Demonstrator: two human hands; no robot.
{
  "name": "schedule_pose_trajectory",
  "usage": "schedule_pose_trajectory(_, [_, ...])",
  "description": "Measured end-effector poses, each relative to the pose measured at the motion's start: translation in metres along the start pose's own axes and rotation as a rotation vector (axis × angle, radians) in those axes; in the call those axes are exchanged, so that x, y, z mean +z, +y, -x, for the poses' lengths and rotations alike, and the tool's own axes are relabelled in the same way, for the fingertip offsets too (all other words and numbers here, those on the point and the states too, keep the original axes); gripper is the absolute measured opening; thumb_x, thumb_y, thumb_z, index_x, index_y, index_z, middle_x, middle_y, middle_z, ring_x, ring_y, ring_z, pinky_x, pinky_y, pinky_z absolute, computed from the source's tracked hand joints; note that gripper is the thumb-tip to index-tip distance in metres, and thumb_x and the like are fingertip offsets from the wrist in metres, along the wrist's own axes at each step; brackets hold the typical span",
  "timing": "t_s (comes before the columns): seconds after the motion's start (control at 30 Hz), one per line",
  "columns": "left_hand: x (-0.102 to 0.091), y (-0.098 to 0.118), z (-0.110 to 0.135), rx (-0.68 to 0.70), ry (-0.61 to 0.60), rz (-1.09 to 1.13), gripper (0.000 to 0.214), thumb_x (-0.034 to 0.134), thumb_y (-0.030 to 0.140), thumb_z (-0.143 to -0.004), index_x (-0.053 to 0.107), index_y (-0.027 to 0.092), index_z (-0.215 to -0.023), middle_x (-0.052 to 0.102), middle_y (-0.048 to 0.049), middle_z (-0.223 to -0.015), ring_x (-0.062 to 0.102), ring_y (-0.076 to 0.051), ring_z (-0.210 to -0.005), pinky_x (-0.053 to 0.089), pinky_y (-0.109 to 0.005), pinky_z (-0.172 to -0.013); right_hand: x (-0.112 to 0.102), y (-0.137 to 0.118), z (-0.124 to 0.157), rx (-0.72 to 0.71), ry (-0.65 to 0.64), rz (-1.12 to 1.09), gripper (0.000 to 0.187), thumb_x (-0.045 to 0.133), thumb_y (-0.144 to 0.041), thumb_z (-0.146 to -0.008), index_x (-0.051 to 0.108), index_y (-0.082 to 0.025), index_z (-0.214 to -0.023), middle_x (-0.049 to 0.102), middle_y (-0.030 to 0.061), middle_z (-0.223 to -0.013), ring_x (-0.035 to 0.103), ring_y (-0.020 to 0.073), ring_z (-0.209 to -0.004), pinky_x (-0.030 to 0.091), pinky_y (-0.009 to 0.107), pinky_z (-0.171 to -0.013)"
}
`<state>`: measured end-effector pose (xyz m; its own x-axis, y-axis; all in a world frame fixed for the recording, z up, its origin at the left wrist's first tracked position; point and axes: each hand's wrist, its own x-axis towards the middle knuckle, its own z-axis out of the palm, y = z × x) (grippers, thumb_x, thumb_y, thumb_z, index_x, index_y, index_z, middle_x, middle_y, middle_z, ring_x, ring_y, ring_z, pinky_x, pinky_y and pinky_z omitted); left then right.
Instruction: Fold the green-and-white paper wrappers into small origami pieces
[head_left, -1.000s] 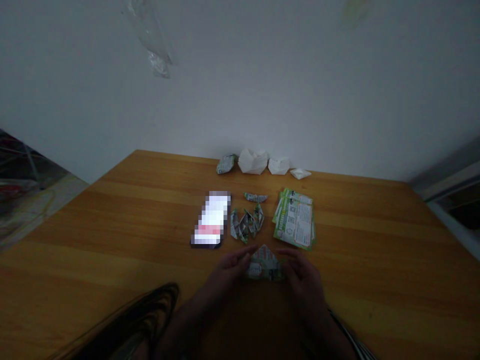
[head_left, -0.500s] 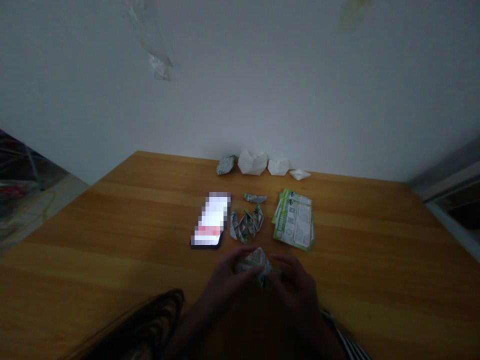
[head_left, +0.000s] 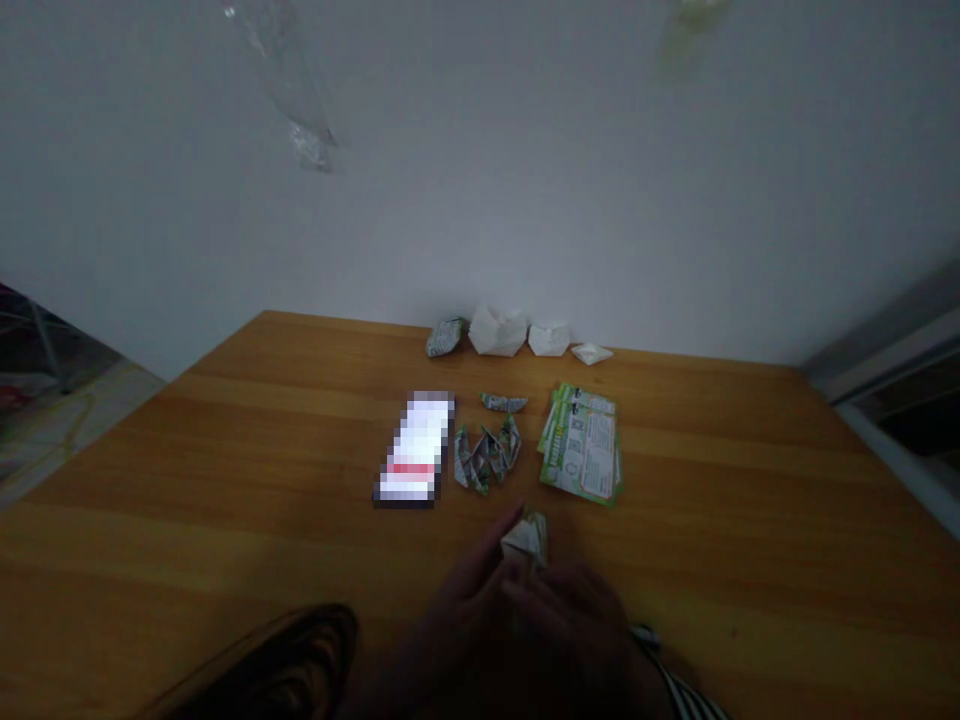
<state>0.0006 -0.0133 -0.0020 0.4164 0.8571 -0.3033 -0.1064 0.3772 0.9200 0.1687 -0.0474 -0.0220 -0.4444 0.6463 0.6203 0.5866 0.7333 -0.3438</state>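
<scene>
A partly folded printed paper (head_left: 525, 538) is pinched between my two hands near the front of the table. My left hand (head_left: 474, 585) grips it from the left, with the fingers behind it. Across its lower right side lie the closed fingers of my right hand (head_left: 566, 605). The hands cover the paper's lower part. Just beyond them, several folded printed paper pieces (head_left: 487, 455) stand in a cluster, and a thin folded strip (head_left: 503, 403) lies behind these. To their right is a stack of green and white printed leaflets (head_left: 581, 445).
A phone (head_left: 416, 448) with a lit, blurred screen lies left of the folded pieces. Along the wall stand a crumpled-looking printed paper shape (head_left: 445, 338), two white folded papers (head_left: 498, 332) and a small flat white one (head_left: 592, 353). Dark hair (head_left: 300, 650) hangs at lower left.
The paper has been turned in my hands, its pointed top replaced by a narrower, upright shape. My right hand has moved in leftward over its lower part. The view has shifted slightly.
</scene>
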Motion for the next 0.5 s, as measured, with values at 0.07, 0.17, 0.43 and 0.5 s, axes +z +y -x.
schedule_pose_trajectory(0.07, [0.002,-0.003,-0.002,-0.092,-0.015,0.146,0.055,0.060,0.044,-0.081,0.050,0.020,-0.130,0.065,-0.0085,-0.120,0.059,-0.028,-0.110,0.042,-0.039,-0.097,0.004,-0.003,-0.007,-0.048,-0.092,-0.054,0.044,0.046,-0.016,-0.091,0.039,-0.021,-0.134,0.072,0.0048,-0.093,0.064,0.0192,-0.081,0.048,0.033,-0.075])
schedule_pose_trajectory(0.17, [-0.003,-0.002,-0.010,-0.142,0.065,0.208,0.048,0.064,0.042,-0.079,0.056,0.017,-0.120,0.071,-0.0077,-0.102,0.065,-0.024,-0.095,0.049,-0.034,-0.083,0.005,-0.004,-0.011,0.010,-0.141,-0.187,0.055,0.057,-0.027,-0.084,0.036,-0.020,-0.135,0.068,0.0061,-0.102,0.059,0.0218,-0.095,0.043,0.038,-0.091])
schedule_pose_trajectory(0.43, [-0.030,0.013,-0.018,-0.205,-0.073,0.156,0.024,0.073,0.034,-0.072,0.062,0.015,-0.082,0.067,0.0000,-0.074,0.062,-0.014,-0.068,0.047,-0.024,-0.066,-0.005,0.026,-0.003,0.464,-0.034,-0.431,0.064,0.066,-0.025,-0.077,0.039,-0.024,-0.134,0.056,0.0090,-0.117,0.056,0.0246,-0.105,0.048,0.037,-0.088])
schedule_pose_trajectory(0.5, [-0.031,0.012,-0.018,-0.182,-0.094,0.149,0.024,0.074,0.034,-0.072,0.062,0.015,-0.083,0.067,-0.0007,-0.076,0.062,-0.015,-0.070,0.046,-0.025,-0.067,-0.004,0.026,-0.004,0.485,-0.127,-0.542,0.066,0.071,-0.028,-0.075,0.042,-0.027,-0.134,0.058,0.0081,-0.121,0.057,0.0242,-0.107,0.048,0.036,-0.090])
